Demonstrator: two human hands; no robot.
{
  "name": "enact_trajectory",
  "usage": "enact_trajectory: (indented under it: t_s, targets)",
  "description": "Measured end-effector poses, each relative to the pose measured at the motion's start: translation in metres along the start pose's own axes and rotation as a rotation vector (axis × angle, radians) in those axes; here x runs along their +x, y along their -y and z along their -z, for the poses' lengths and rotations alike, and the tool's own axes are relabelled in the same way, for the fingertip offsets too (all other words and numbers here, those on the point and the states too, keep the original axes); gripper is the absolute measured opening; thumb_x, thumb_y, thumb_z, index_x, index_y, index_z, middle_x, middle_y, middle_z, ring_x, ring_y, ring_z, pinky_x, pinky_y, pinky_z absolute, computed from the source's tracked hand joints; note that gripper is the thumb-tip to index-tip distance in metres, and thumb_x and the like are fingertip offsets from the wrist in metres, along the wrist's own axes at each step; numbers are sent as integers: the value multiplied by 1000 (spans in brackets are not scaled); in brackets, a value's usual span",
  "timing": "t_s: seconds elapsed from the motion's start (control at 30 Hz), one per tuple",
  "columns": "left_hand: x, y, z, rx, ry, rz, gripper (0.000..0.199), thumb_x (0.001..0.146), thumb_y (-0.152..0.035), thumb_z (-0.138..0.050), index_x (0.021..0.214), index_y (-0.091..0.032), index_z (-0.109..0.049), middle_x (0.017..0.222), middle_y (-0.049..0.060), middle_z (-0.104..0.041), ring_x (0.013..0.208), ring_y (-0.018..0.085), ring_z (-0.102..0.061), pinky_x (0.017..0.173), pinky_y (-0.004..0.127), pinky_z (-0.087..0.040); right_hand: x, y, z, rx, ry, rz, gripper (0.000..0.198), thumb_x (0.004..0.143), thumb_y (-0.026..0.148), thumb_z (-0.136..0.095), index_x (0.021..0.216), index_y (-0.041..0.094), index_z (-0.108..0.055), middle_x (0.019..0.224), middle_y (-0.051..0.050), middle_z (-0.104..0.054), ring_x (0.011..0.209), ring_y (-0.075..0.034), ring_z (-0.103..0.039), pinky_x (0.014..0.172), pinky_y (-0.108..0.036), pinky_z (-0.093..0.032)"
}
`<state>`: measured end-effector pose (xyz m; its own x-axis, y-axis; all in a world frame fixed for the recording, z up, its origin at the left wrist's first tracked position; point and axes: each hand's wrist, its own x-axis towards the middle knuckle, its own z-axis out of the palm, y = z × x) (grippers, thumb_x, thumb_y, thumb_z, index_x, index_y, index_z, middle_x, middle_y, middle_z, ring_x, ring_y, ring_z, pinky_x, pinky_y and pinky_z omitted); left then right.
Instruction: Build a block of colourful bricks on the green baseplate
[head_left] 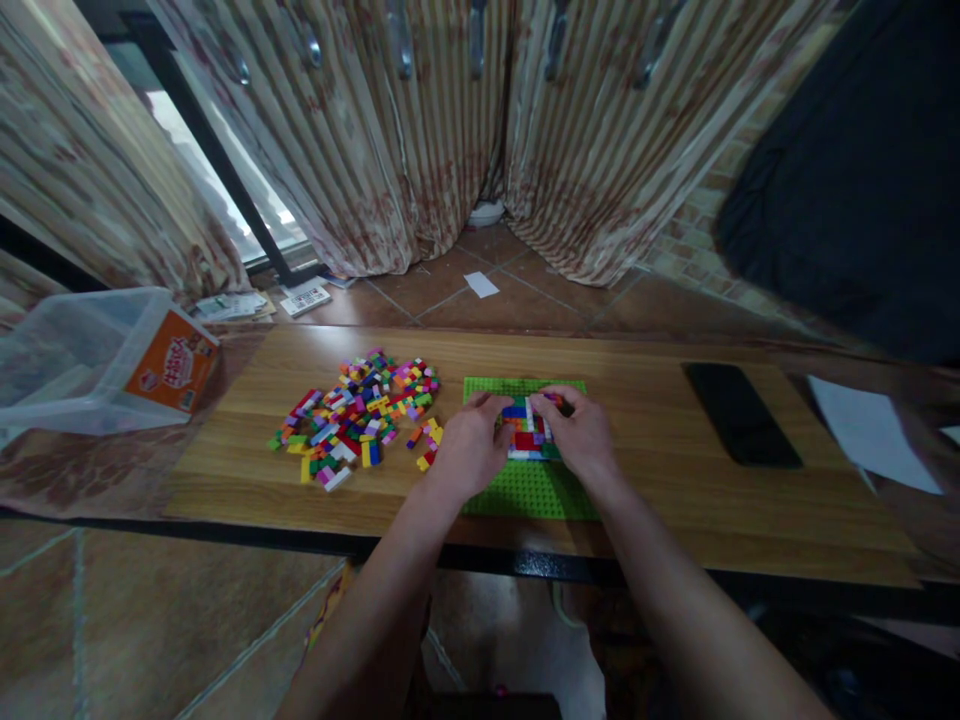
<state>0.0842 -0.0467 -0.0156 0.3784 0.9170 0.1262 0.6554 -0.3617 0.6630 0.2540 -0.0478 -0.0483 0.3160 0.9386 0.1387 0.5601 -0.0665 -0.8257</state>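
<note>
1. Green baseplate [534,492], studded; one, lying flat on the counter [645,500]. Centre of the clock for all entries; twelve o'clock points away from the person.
2. Brick build [529,441], low, multicoloured (red, blue, white, orange showing); attached to the baseplate, between both hands, partly covered by them.
3. Left hand [472,445], bare; at nine o'clock, fingers bent at the build's near side. Whether it grips a brick, cannot tell.
4. Right hand [583,432], bare; at three o'clock, fingers curled over the build's edge. Grasp hidden; cannot tell.
5. Loose bricks [356,410], mixed colours, heaped; at nine o'clock, a small cluster lying just beside the left hand.
6. Black phone [742,415], flat on the counter; three o'clock.
7. Clear plastic box [90,350], orange label; between nine and ten o'clock, well apart.
8. Patterned curtains [450,130]; eleven to one o'clock, beyond the counter.
</note>
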Motion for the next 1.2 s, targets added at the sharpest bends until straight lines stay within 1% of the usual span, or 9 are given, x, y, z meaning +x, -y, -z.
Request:
enact_trajectory:
  t_s: [0.2, 0.33, 0.47, 0.67, 0.8, 0.9, 0.97, 1.1, 1.2]
  targets:
    - [0, 0, 0, 1, -10, -13, 30, 87, -15, -56, 116, -15, -65, 112, 11, -66, 92, 21, -67, 89, 36, -54, 1, -2, 2, 9, 29, 13, 36, 81, 54, -60, 90, 22, -74, 85, -5, -74, 80, -22, -66, 78, -36, -49]
    - [1, 3, 1, -12, -14, -10, 30, 87, -14, -56, 115, -16, -66, 114, 11, -67, 91, 20, -67, 87, 35, -55, 5, -7, 8, 166, 61, -47, 47, 87, 61, -48, 91, 23, -74, 92, -6, -75, 89, -24, -68, 83, -38, -49]
    - [3, 5, 5, 0, -21, 9, 31, 86, -13, -55, 115, -16, -65, 114, 10, -68, 87, 20, -68, 86, 34, -55, 8, -11, 13, 329, 13, -164, 54, 88, 67, -44, 92, 23, -75, 98, -9, -76, 98, -26, -68, 88, -41, -50]
    - [2, 4, 8, 18, -33, 13, 31, 86, -12, -53, 114, -18, -67, 110, 9, -68, 85, 19, -68, 85, 33, -55, 10, -9, 16, 384, -55, -159, 50, 87, 65, -48, 90, 22, -74, 95, -10, -77, 100, -26, -69, 89, -40, -50]
    - [2, 9, 15, 39, -61, 24, 31, 86, -14, -54, 113, -17, -67, 104, 9, -69, 83, 19, -67, 83, 33, -54, 10, -8, 20, 470, -108, -214, 47, 87, 61, -50, 89, 20, -73, 91, -11, -77, 97, -26, -71, 88, -40, -50]
    - [5, 24, 26, -1, -142, 60, 29, 85, -13, -54, 110, -16, -68, 99, 8, -71, 81, 18, -67, 81, 31, -54, 9, -8, 24, 502, -138, -244, 46, 86, 59, -52, 92, 18, -72, 91, -11, -77, 97, -26, -71, 86, -40, -50]
    - [6, 37, 36, -99, -251, 102, 27, 85, -14, -53, 106, -16, -69, 98, 8, -72, 83, 18, -67, 81, 30, -54, 6, -4, 26, 479, -178, -209, 44, 87, 57, -53, 92, 18, -72, 91, -10, -76, 97, -26, -70, 86, -40, -50]
    - [6, 57, 54, -390, -505, 205, 21, 83, -21, -58, 99, -13, -70, 91, 7, -73, 82, 17, -67, 77, 29, -54, -3, 12, 28, 337, -266, -11, 36, 89, 51, -54, 88, 20, -73, 90, -8, -75, 92, -24, -69, 88, -41, -50]
    - [3, 59, 63, -556, -618, 258, 27, 80, -27, -63, 102, -12, -69, 92, 7, -73, 80, 16, -67, 73, 27, -54, -15, 26, 24, 244, -220, 125, 28, 89, 46, -58, 87, 23, -74, 90, -6, -75, 87, -23, -68, 84, -39, -51]
